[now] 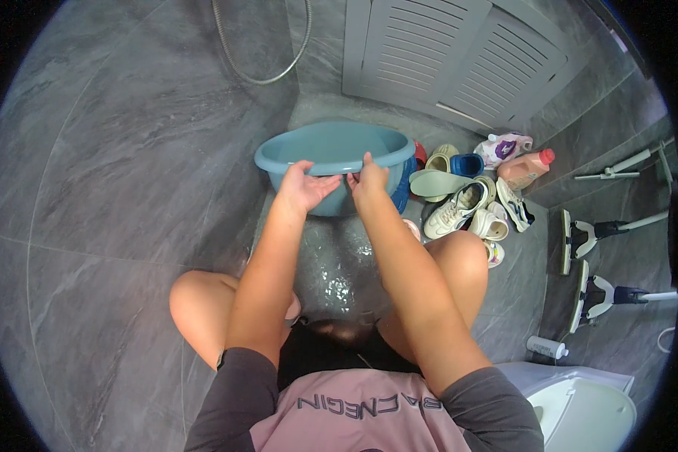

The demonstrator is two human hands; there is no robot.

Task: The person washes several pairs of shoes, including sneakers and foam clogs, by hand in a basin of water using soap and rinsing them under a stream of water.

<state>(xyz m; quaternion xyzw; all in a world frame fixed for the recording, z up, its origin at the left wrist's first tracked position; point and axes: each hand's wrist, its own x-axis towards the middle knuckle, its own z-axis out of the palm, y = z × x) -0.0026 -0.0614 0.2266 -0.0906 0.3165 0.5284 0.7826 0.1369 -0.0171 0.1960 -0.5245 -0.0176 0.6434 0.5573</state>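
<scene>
While squatting over the wet grey stone-patterned tile floor [343,260], holding up both bare forearms [267,264], stretched forward and drawing together toward a large blue-grey oval basin [335,168], apparently plastic, near the floor's far left corner. Probably stiff and light if bare, heavy and prone to slosh if filled; cannot tell the contents. Likely slippery when wet; best taken by the thick rolled rim, at two well-spaced spots. Left hand [303,188] half palm-up, thumb over the near rim, fingers straight and loosely spread below. Right hand [369,182] closed more narrowly on the same rim, digits above and below. Farther right, cream lace-up shoe [452,212]; by the floor's far right corner, red-capped pink plastic bottle [521,170]; beyond the far edge, grey louvred panel [422,45].
</scene>
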